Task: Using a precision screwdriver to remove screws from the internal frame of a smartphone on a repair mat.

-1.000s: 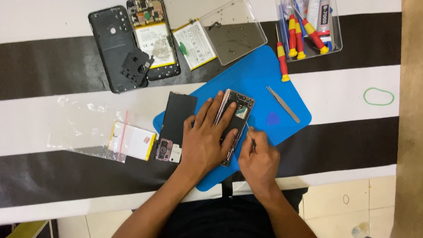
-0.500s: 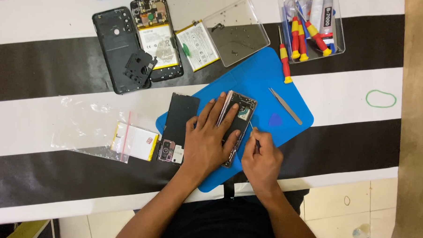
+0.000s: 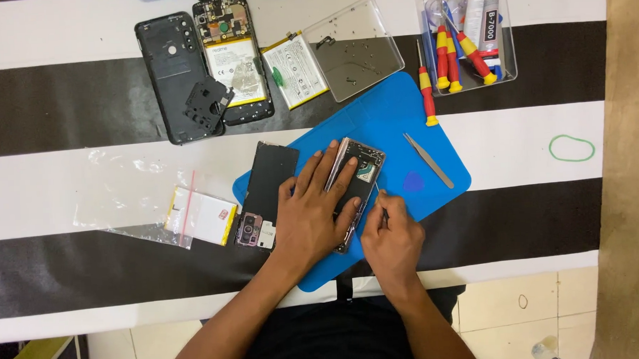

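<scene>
Your left hand (image 3: pixel 312 215) lies flat, fingers spread, pinning the opened phone (image 3: pixel 355 185) on the blue mat (image 3: pixel 403 127). Your right hand (image 3: pixel 392 240) is curled, seemingly pinching a thin tool at the phone's edge. The clear tray (image 3: pixel 427 27) holds screwdrivers (image 3: pixel 446 55) and glue tubes (image 3: pixel 482 11).

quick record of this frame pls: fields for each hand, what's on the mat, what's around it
left hand: left hand flat on the opened phone, pinning it to the blue mat
right hand: right hand at the phone's right edge, pinching something thin; too small to tell what
on mat: tweezers, blue pick, black panel half on it
above mat: second opened phone, loose battery, clear tray, screwdriver box
left of mat: plastic bag
</scene>
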